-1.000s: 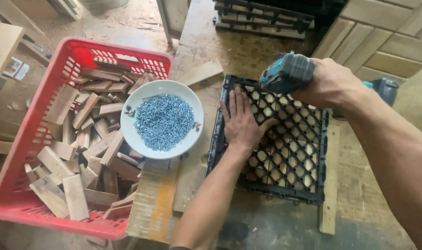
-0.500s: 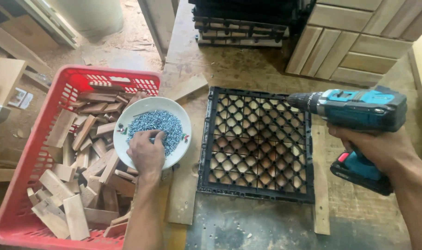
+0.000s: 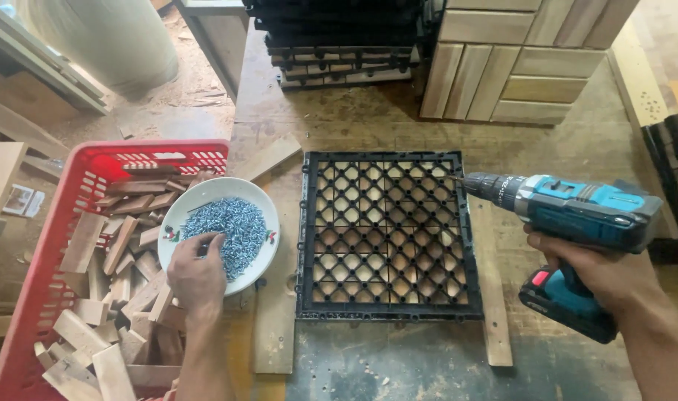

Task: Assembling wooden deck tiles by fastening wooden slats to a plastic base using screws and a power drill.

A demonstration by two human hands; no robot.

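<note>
- I'm dipping my left hand [image 3: 198,276] into the white bowl [image 3: 181,215], fingers pinching into the heap of screws [image 3: 231,226]; I cannot tell whether one is gripped yet.
- I'm gripping the blue cordless drill [image 3: 576,212] in my clenched right hand [image 3: 602,271], bit hovering at the right edge of the black plastic grid [image 3: 387,234].
- By my judgement, I'm picking a screw; seating it calls for a steady bit.
- The bowl is resting on the red basket [image 3: 93,167] of wood offcuts [image 3: 105,297], left of the dusty worktop [image 3: 331,119]; stacked tiles [image 3: 517,59] are sitting far.
</note>
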